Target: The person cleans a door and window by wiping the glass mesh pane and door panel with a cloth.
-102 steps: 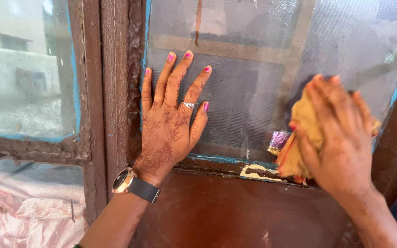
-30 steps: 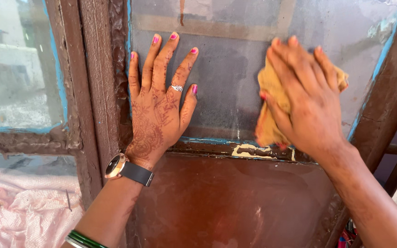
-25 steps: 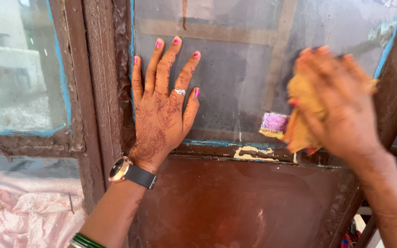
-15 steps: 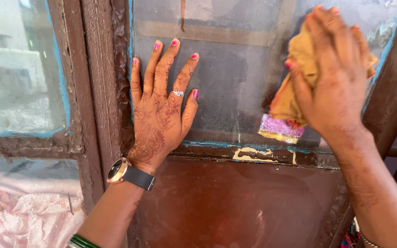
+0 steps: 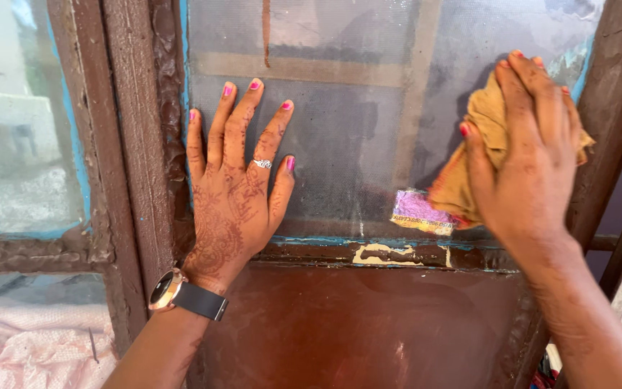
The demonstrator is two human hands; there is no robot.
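Since the frame half a second earlier, the right hand [image 5: 534, 166] and its cloth [image 5: 484, 155] are found lower on the pane, and the left hand [image 5: 235, 184] is unchanged in position.

Nearest the camera, a wristwatch [image 5: 174, 294] with a dark strap is worn on the left wrist. The left hand is laid flat against the pane, fingers released and spread, grasping nothing (probably as a brace for the body).

The yellow cloth is bunched under the right hand, whose fingers are curled over it and press it flat onto the mesh-textured glass [image 5: 340, 144]. The cloth lies at the right side of the pane, just above a purple sticker [image 5: 419, 211] at the lower edge. The fabric appears soft and creased.

The glass is dull and grey, with streaks. It is set in a brown wooden frame [image 5: 131, 144], rough and flaking, with blue paint traces along the edges. Below it, a smooth brown panel [image 5: 368, 331] is fitted.
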